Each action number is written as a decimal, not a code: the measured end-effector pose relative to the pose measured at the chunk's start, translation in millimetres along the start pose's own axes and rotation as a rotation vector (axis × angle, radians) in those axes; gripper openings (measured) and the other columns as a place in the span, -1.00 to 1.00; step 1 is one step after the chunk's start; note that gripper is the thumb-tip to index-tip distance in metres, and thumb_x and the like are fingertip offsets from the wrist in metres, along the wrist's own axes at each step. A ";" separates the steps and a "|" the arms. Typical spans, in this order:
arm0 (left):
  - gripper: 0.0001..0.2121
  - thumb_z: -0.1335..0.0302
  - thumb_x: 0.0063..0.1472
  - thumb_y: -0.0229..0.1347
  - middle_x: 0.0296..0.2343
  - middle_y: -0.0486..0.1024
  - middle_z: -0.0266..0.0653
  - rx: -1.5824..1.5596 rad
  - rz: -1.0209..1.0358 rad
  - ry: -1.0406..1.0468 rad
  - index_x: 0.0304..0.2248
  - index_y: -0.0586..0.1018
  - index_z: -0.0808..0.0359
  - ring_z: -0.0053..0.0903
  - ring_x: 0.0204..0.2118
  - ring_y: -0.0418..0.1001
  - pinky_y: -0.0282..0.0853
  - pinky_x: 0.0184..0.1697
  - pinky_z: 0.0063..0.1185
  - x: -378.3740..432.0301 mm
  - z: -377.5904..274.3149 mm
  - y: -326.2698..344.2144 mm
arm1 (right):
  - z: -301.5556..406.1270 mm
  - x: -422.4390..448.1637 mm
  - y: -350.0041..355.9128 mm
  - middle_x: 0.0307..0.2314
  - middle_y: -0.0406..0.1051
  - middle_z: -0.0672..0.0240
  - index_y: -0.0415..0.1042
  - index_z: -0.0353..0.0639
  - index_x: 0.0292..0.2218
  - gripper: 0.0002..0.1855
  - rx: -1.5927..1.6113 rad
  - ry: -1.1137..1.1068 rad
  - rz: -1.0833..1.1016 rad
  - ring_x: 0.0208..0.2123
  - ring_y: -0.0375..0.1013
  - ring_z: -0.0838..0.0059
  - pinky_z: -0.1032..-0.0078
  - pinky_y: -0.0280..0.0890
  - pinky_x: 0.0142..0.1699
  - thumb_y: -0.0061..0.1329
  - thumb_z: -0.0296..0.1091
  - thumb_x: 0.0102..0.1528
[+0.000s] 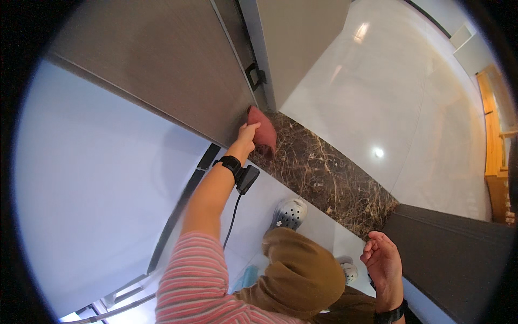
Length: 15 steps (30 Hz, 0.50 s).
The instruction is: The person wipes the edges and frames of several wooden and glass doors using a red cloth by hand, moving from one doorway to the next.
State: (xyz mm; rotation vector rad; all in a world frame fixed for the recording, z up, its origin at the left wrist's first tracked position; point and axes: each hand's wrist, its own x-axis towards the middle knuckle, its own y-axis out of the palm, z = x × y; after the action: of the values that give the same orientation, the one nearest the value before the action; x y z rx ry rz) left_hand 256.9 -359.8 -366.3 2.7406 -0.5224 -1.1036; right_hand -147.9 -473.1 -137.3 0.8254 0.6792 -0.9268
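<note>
My left hand [247, 135] holds a red cloth [263, 131] low against the base of a brown door frame [182, 73], where it meets a dark marbled stone threshold [323, 170]. A black device is strapped to that wrist, with a cable running down from it. My right hand [380, 253] hangs at the lower right, its fingers loosely curled and nothing seen in it, beside the opposite brown frame panel [449, 239]. The cloth's far edge lies near the stone.
An open door leaf [299, 40] stands beyond the frame, with a black strike or latch part [255, 77] beside it. Pale glossy floor [364, 101] lies past the threshold. A wooden cabinet [491, 133] is at the far right. My clog [289, 212] is near the threshold, and a light blue object [247, 277] lies behind.
</note>
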 end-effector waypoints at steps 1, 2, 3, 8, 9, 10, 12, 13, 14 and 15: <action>-0.56 0.46 0.03 0.02 -0.07 0.17 -0.14 -0.008 -0.058 -0.006 -0.08 0.21 0.36 -0.31 -0.05 0.17 0.07 -0.01 -0.40 1.9 -3.4 5.7 | 5.2 2.6 10.1 -0.67 0.33 0.32 0.30 -0.25 -0.37 -0.83 0.004 -0.034 0.040 -0.65 0.28 0.54 0.62 0.18 -0.50 -0.19 -0.34 0.02; -0.56 0.46 0.03 0.02 -0.07 0.17 -0.14 -0.015 -0.062 -0.007 -0.08 0.21 0.36 -0.31 -0.05 0.17 0.07 -0.01 -0.40 8.4 -2.8 7.5 | 9.4 4.2 21.3 -0.67 0.33 0.32 0.30 -0.25 -0.37 -0.83 -0.003 -0.032 0.040 -0.65 0.28 0.54 0.62 0.18 -0.50 -0.19 -0.34 0.02; -0.55 0.47 0.02 0.03 -0.06 0.16 -0.14 -0.028 -0.063 -0.005 -0.07 0.21 0.36 -0.31 -0.04 0.15 0.06 0.00 -0.40 16.2 -3.4 3.1 | 13.3 4.2 35.9 -0.66 0.33 0.30 0.30 -0.28 -0.36 -0.83 -0.005 -0.029 0.087 -0.65 0.29 0.54 0.64 0.20 -0.53 -0.19 -0.35 0.03; -0.49 0.48 0.03 0.02 -0.06 0.16 -0.15 0.059 -0.115 0.004 -0.02 0.13 0.36 -0.33 -0.02 0.13 0.04 0.01 -0.43 46.8 11.4 21.8 | 16.0 10.1 79.5 -0.64 0.34 0.25 0.29 -0.34 -0.34 -0.81 -0.046 -0.020 0.153 -0.63 0.31 0.54 0.65 0.22 -0.53 -0.17 -0.40 0.03; -0.49 0.48 0.03 0.02 -0.06 0.16 -0.15 0.053 -0.121 0.001 -0.02 0.13 0.36 -0.33 -0.02 0.13 0.04 0.01 -0.43 54.8 15.3 20.0 | 12.7 11.0 86.3 -0.64 0.34 0.25 0.29 -0.34 -0.34 -0.81 -0.053 -0.016 0.153 -0.63 0.31 0.54 0.65 0.22 -0.53 -0.17 -0.40 0.03; -0.47 0.47 0.04 0.02 -0.05 0.14 -0.15 0.040 -0.118 0.031 -0.01 0.11 0.35 -0.33 0.00 0.11 0.02 0.02 -0.43 62.5 19.6 18.1 | 8.8 11.9 93.2 -0.66 0.33 0.25 0.30 -0.32 -0.36 -0.83 -0.113 -0.005 0.114 -0.65 0.30 0.53 0.65 0.22 -0.53 -0.19 -0.39 0.03; -0.46 0.46 0.04 0.01 -0.03 0.12 -0.15 0.022 -0.113 0.054 0.01 0.09 0.34 -0.33 0.01 0.10 0.00 0.04 -0.43 75.9 24.4 16.9 | -2.2 17.9 97.2 -0.69 0.32 0.26 0.30 -0.30 -0.39 -0.86 -0.155 0.031 0.097 -0.65 0.30 0.52 0.66 0.22 -0.52 -0.20 -0.40 0.03; -0.44 0.46 0.04 0.00 -0.03 0.11 -0.11 -0.019 -0.068 0.073 0.02 0.06 0.38 -0.33 -0.01 0.12 0.05 0.00 -0.44 82.3 23.4 17.3 | -4.7 21.3 93.8 -0.69 0.32 0.26 0.30 -0.30 -0.39 -0.86 -0.161 0.032 0.090 -0.65 0.30 0.52 0.66 0.22 -0.52 -0.20 -0.40 0.03; -0.41 0.47 0.03 -0.01 -0.03 0.09 -0.07 -0.061 -0.025 0.093 0.03 0.02 0.41 -0.33 -0.02 0.14 0.11 -0.04 -0.46 88.5 22.2 18.6 | -6.2 23.7 90.2 -0.66 0.32 0.25 0.30 -0.32 -0.36 -0.84 -0.152 0.046 0.099 -0.63 0.30 0.52 0.66 0.21 -0.51 -0.19 -0.40 0.03; -0.41 0.47 0.03 -0.01 -0.03 0.09 -0.07 -0.065 -0.036 0.095 0.03 0.02 0.41 -0.33 -0.02 0.14 0.11 -0.04 -0.46 96.6 18.9 14.5 | -7.3 24.4 89.0 -0.64 0.33 0.23 0.29 -0.34 -0.34 -0.82 -0.143 0.066 0.120 -0.61 0.31 0.52 0.66 0.21 -0.50 -0.18 -0.40 0.03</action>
State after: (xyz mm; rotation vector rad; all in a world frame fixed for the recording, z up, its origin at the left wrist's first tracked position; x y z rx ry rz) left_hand 304.7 -408.9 -438.4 2.7401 -0.4185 -0.9736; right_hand -59.6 -445.9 -132.9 0.7635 0.7362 -0.7365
